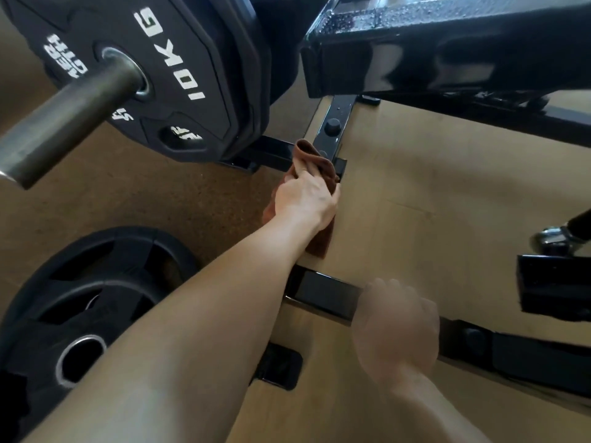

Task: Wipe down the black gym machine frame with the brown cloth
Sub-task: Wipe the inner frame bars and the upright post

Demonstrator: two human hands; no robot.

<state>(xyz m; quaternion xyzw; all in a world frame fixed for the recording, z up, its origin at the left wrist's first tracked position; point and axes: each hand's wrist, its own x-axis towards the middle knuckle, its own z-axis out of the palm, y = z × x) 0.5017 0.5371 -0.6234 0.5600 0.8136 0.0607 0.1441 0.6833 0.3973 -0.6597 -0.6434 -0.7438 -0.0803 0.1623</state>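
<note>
Our left hand [305, 199] gripped the cloth [315, 164] against a low bar of the frame [334, 126] near the floor. Our right hand [396, 324], blurred, curled over a nearer bar.

Two bare forearms enter from the lower edge, with no sleeve reaching as far as either wrist. Left hand [303, 199]: seen from the back, knuckles and tendon lines visible, sharply rendered. Right hand [396, 324]: also seen from the back, blurred, so its finer detail cannot be made out. The left forearm appears long and tapering.
</note>
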